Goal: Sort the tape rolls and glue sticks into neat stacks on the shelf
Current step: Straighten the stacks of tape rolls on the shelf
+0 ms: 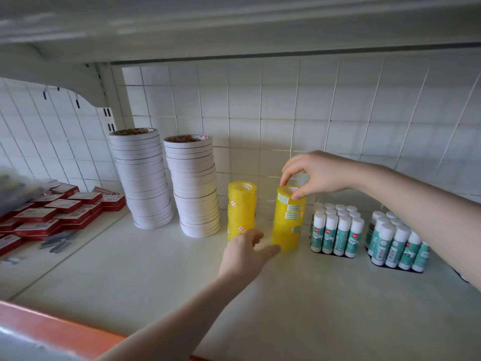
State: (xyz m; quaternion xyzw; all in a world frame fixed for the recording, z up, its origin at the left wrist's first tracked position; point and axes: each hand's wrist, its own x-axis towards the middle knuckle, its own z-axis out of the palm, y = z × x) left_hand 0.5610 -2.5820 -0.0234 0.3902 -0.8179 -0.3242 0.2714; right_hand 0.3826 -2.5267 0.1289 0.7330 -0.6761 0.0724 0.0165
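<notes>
the person is standing at the white shelf (286, 295) and working on the yellow tape. two tall stacks of white tape rolls (166, 178) are sitting side by side at the back left, already looking tidy. to their right two shorter columns of yellow tape are standing near each other: the left yellow stack (240, 207) and the right yellow stack (288, 217). further right, two trays of glue sticks (338, 230) are standing upright in blocks, well apart from the red boxes (59, 212) lying on the neighbouring shelf to the left.

the right hand (315, 173) is reaching in from the right and pinching the top roll of the right yellow stack between thumb and fingertips, fingers curled over its rim. the left hand (243, 250) is coming in low, fingers loosely spread and holding nothing, its thumb touching or just beside the base of that same column; i cannot tell for sure whether it is pressing on it.

to my eye the step in hand is squaring up the right yellow column, top roll being seated while the base is being steadied. the rolls are looking slightly staggered, so the next move is calling for a gentle, straight-down nudge, with the lower hand bracing so the column is not tipping toward the glue sticks.
</notes>
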